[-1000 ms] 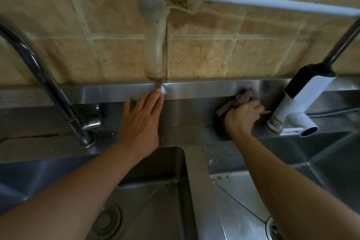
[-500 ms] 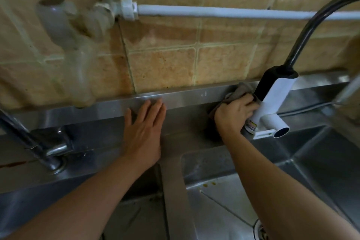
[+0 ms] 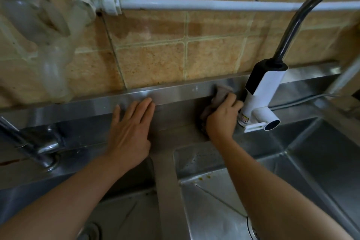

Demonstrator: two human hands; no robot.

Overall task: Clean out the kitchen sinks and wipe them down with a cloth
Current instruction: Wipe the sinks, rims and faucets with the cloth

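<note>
Steel back ledge (image 3: 175, 91) under wipe: right hand (image 3: 222, 118) grips cloth (image 3: 221, 93) against it at 1 o'clock, left hand (image 3: 130, 132) pressed flat, fingers straight; right basin (image 3: 214, 200) shows specks, so basins likely remain.

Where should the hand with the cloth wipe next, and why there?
Probably it should slide left along the steel back ledge, toward the left hand. The right hand grips the cloth pressed against that ledge, close beside the white tap, so the tap blocks the way to the right. The left hand lies flat on the ledge and may need to lift away first.
</note>
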